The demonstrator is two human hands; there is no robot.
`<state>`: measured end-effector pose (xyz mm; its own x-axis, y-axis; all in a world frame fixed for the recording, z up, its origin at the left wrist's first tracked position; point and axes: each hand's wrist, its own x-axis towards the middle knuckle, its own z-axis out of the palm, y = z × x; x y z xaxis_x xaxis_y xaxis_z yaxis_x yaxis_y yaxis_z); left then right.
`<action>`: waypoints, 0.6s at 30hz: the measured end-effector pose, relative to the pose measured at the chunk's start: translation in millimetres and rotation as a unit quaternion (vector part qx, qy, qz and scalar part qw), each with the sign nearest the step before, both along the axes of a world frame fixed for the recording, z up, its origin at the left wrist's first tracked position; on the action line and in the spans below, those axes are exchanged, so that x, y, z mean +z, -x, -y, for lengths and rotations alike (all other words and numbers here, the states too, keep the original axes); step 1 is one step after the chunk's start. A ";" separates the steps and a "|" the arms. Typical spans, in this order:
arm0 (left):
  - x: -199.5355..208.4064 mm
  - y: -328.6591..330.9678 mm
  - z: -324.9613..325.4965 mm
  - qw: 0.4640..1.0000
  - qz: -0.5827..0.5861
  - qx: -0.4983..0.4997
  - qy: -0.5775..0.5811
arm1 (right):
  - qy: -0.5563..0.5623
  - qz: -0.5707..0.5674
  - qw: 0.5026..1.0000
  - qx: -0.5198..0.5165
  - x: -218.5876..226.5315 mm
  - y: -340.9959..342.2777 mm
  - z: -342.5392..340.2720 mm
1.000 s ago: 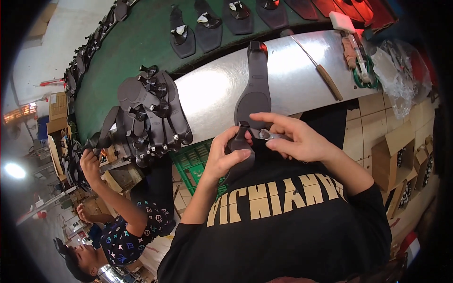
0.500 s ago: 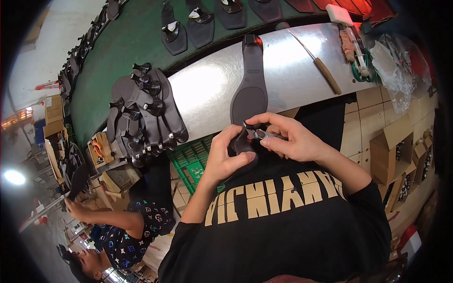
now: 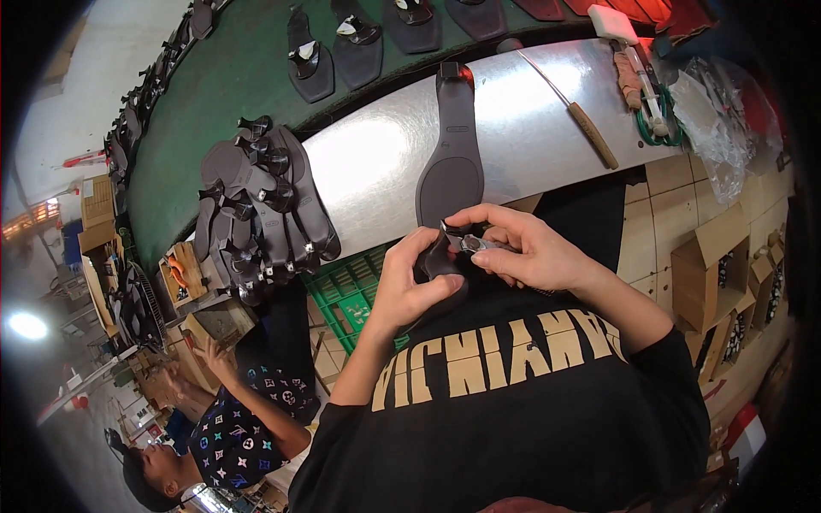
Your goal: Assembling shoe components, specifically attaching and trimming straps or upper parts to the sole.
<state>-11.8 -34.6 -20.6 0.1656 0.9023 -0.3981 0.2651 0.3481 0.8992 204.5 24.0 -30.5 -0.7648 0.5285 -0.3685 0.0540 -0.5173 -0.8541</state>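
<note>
Left hand [image 3: 406, 286]: grip closed around one dark heeled sandal [image 3: 438, 262], in front of the black T-shirt [image 3: 513, 436]. Right hand [image 3: 530, 252]: grip pinching a small silvery piece [image 3: 469, 244] against that sandal; fingers hide its full shape.

Directly beyond the grip: one upturned sandal sole [image 3: 451, 184], heel end farthest, on the metal surface [image 3: 368, 162]; near end partly covered by the right fingers. Beyond, to the right: wooden-handled awl [image 3: 590, 132]; farther right, clear plastic bag [image 3: 714, 137]. Beyond, to the left: heaped sandals [image 3: 272, 192], crowding that side. Farthest: green belt [image 3: 214, 81] bearing spaced sandals. Left, lower: green plastic crate [image 3: 346, 292]; farther left, a co-worker [image 3: 235, 436]. Right, well apart: open cardboard box [image 3: 697, 278].
</note>
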 end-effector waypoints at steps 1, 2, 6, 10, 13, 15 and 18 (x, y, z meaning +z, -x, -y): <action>0.2 -0.1 0.2 1.000 0.000 0.001 0.000 | 0.001 0.002 1.000 0.003 0.4 0.0 -0.3; -0.3 -0.1 0.7 1.000 -0.001 0.001 0.000 | 0.002 0.001 1.000 0.003 -0.8 0.2 0.4; -1.2 -1.7 2.0 1.000 -0.004 0.000 -0.011 | 0.026 -0.025 0.999 -0.010 -4.3 0.3 2.9; -1.8 -3.2 5.5 0.999 0.001 -0.004 -0.042 | 0.055 -0.032 0.998 -0.014 -1.9 -1.3 6.3; 1.1 -6.9 9.3 0.999 0.009 0.011 -0.044 | 0.059 -0.017 0.998 0.003 1.1 -3.7 5.3; -0.6 -7.2 11.7 0.999 0.016 0.014 -0.038 | 0.063 -0.014 0.998 0.004 2.8 -4.6 5.7; -2.1 -8.0 14.7 0.999 0.031 0.023 -0.026 | 0.054 -0.013 0.998 0.006 1.1 -6.3 7.1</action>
